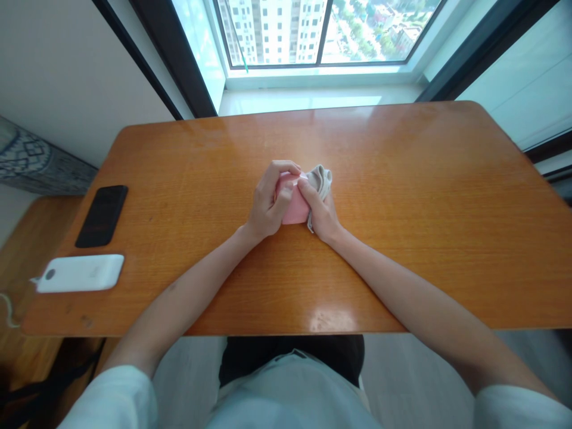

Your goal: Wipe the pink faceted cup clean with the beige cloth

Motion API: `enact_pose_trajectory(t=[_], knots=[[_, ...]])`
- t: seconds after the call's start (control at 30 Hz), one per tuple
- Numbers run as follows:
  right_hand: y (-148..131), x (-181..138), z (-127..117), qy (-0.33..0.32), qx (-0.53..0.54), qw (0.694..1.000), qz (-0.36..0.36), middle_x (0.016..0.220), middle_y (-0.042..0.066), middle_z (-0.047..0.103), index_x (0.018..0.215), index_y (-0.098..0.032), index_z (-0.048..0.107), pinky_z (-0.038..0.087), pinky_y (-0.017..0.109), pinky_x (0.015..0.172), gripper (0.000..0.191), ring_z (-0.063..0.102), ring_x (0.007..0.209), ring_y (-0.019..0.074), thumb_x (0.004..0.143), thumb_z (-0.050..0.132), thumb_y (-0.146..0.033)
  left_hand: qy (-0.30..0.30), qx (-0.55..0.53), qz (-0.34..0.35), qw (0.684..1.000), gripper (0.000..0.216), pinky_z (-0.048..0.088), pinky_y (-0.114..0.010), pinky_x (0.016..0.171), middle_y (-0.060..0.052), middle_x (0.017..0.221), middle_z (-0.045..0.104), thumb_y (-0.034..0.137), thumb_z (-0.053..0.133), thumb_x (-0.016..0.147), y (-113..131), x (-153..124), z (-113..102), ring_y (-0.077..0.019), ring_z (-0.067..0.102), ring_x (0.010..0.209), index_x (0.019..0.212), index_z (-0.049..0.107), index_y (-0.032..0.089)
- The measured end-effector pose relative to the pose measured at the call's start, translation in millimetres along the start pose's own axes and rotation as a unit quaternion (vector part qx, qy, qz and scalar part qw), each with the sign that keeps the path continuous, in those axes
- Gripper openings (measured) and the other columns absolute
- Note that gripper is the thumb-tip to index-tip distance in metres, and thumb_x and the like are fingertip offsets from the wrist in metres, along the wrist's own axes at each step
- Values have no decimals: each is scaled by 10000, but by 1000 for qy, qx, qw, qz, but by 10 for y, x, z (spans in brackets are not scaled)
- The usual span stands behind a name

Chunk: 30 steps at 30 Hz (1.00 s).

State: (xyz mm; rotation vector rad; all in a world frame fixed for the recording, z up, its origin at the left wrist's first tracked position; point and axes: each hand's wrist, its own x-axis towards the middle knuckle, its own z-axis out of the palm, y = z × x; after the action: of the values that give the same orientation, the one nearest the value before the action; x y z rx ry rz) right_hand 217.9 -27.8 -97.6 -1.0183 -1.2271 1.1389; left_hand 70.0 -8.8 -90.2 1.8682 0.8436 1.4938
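A small pink box-like case [295, 207] is held between my hands over the middle of the wooden table [424, 196]. My left hand [271, 199] wraps around its left side, fingers over the top and thumb on the near face. At the right side, my right hand [322, 208] is closed on a crumpled light grey cloth [320, 179], its thumb pressing the upper right of the case. The cloth bunches above the right hand, and a corner hangs below the thumb. Fingers hide part of the case, so its exact kind is unclear.
At the table's left lie a black smartphone [102, 215] and, nearer me, a white flat device [80, 273] with a cable at its left end. A window [319, 33] with a sill [308, 100] stands behind the far edge. A patterned grey fabric item [40, 158] is at far left.
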Motion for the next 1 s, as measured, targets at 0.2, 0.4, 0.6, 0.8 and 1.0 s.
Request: enact_pose_trajectory(t=[0.2,0.4,0.6,0.8,1.0], knots=[[37,-23,-11,-3,-5,1000,5,905,30,667,951,-281,687,620,420,847,505,677,894,241,943,702,-787,22,-56,-126,990,397,563,-373,979,-37,1091,747,631,534,1092,52,86,28,-219,696,1013,1067,723,282],[33,-34,-30,-38,-50,997,-34,930,23,662,966,-275,685,600,403,877,491,645,910,228,943,721,-765,22,-131,-261,956,577,594,-369,812,-50,919,740,749,468,1064,-81,162,1,-213,687,842,922,715,247],[-1,-38,-25,-35,-41,998,-33,911,20,649,946,-274,686,584,389,813,476,610,843,210,942,735,-747,54,-139,-204,968,429,604,-398,967,-63,1084,774,629,535,1067,-56,126,10,-237,730,1020,990,732,256],[17,16,-20,-6,1,1000,-4,948,18,653,954,-286,655,604,395,883,459,658,913,223,971,680,-744,30,-16,-1,999,443,502,-477,1225,-103,1349,709,667,501,1098,-40,7,-6,-285,647,1358,1217,668,274],[17,41,-14,15,2,1000,-7,1076,31,703,1036,-300,671,622,417,986,451,696,1068,248,978,652,-747,-38,62,83,994,507,472,-521,1270,-137,1492,624,674,509,1087,-133,-58,-28,-309,586,1445,1413,550,288]])
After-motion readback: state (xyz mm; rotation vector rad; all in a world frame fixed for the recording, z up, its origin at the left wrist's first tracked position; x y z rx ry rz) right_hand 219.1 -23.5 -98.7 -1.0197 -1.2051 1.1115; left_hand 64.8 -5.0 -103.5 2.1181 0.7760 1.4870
